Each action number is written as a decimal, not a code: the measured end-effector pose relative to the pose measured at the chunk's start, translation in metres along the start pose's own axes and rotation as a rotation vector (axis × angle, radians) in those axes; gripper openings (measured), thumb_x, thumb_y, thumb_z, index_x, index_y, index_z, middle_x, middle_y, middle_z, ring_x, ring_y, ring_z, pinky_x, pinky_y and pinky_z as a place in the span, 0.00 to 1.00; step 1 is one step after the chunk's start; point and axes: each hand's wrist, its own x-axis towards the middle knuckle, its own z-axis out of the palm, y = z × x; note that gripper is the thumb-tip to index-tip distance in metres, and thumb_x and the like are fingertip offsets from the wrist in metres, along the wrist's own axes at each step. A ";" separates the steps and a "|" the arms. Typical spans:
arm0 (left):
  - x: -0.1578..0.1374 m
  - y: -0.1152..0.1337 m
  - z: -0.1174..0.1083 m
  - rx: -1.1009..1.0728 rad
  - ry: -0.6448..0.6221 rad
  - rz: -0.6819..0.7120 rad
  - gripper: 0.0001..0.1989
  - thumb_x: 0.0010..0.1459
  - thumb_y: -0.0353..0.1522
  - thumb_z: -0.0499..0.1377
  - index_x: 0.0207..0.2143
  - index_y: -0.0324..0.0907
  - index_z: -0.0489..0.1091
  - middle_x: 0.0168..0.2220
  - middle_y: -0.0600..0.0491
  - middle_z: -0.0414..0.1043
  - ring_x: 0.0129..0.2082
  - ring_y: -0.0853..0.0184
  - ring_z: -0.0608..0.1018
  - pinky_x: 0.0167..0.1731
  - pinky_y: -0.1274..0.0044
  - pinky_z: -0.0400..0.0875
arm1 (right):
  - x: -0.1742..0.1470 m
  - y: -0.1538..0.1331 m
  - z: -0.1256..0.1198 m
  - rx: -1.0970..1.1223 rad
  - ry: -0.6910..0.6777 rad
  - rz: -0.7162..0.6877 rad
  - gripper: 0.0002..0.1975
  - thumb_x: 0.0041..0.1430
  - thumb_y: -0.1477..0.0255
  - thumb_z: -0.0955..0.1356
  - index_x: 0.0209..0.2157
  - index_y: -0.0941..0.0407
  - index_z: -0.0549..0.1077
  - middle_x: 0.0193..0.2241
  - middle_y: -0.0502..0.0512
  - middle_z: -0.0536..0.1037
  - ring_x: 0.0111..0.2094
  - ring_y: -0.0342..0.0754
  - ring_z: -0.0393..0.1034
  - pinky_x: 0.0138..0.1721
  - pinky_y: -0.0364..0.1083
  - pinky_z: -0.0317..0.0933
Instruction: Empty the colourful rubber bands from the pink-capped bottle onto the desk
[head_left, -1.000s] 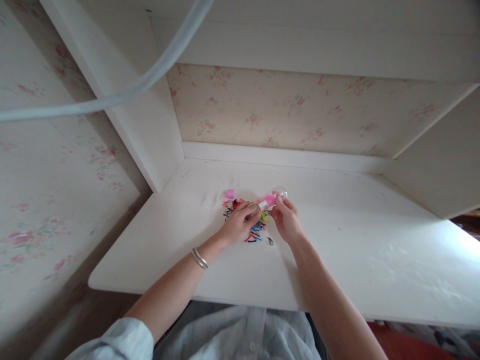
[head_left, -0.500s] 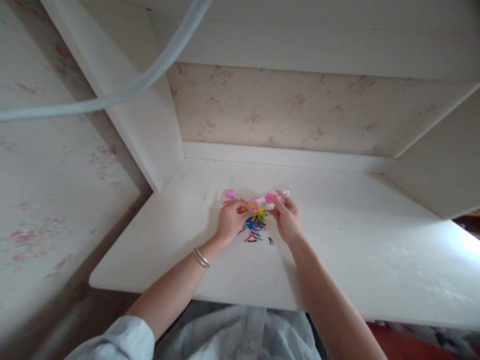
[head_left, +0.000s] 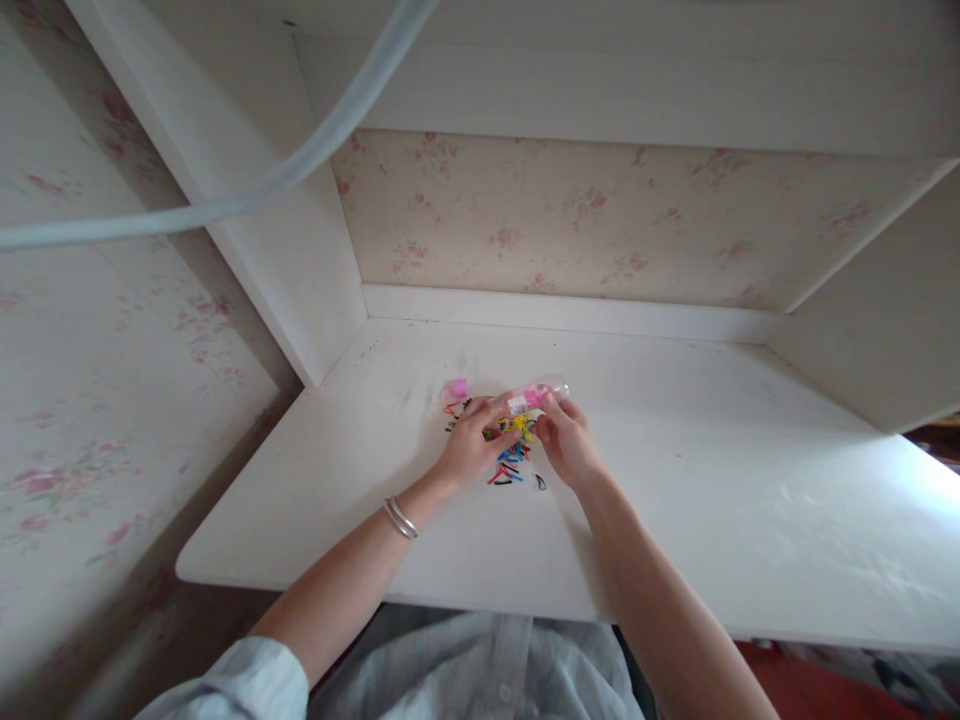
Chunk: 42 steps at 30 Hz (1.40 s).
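A clear plastic bottle [head_left: 536, 395] with pink contents and a white label lies slanted between my hands. My right hand [head_left: 570, 438] is closed on its right part, thumb on the near side. At the bottle's left end is my left hand [head_left: 471, 445], its thumb stretched out to the right, apart from the fingers. The left fingertips are partly hidden beside the bottle. Under and between both hands lies a pile of small rubber bands [head_left: 517, 430], yellow, blue, red and black. A pink cap [head_left: 456, 388] rests behind my left hand.
A single black band [head_left: 540, 482] lies apart, near the pile. The white desk [head_left: 712, 500] has side panels and a low back ledge [head_left: 562, 309]. A shelf [head_left: 600, 95] overhangs it. A pale cable [head_left: 300, 165] curves across the upper left.
The bottle has shifted slightly left, and the right hand with it. My left thumb has spread away from the fingers, and its fingers have moved up to the bottle's left end.
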 end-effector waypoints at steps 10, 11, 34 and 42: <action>0.001 -0.001 0.001 0.011 -0.138 0.026 0.21 0.58 0.33 0.59 0.55 0.49 0.66 0.48 0.51 0.71 0.51 0.62 0.69 0.53 0.67 0.63 | -0.001 0.001 -0.001 -0.109 -0.088 0.038 0.18 0.46 0.60 0.75 0.37 0.55 0.74 0.24 0.46 0.69 0.20 0.37 0.55 0.18 0.39 0.49; 0.002 -0.001 0.001 0.015 -0.135 0.034 0.19 0.59 0.34 0.58 0.54 0.48 0.67 0.47 0.51 0.71 0.51 0.62 0.69 0.53 0.68 0.64 | 0.000 0.000 -0.002 -0.104 -0.081 0.031 0.18 0.47 0.60 0.74 0.37 0.55 0.74 0.24 0.47 0.69 0.20 0.37 0.55 0.19 0.39 0.50; 0.002 -0.013 -0.003 0.187 0.147 -0.104 0.10 0.52 0.30 0.63 0.39 0.43 0.74 0.39 0.51 0.71 0.40 0.67 0.74 0.43 0.74 0.70 | 0.005 -0.003 -0.011 -0.365 0.282 -0.300 0.23 0.46 0.60 0.73 0.45 0.50 0.72 0.31 0.46 0.73 0.19 0.36 0.58 0.17 0.39 0.51; -0.001 -0.009 0.001 0.229 0.018 -0.059 0.08 0.59 0.31 0.57 0.37 0.45 0.76 0.36 0.52 0.70 0.39 0.68 0.73 0.43 0.74 0.69 | -0.003 -0.003 -0.005 -0.467 0.197 -0.323 0.28 0.48 0.61 0.73 0.52 0.48 0.68 0.36 0.48 0.74 0.20 0.36 0.59 0.19 0.39 0.54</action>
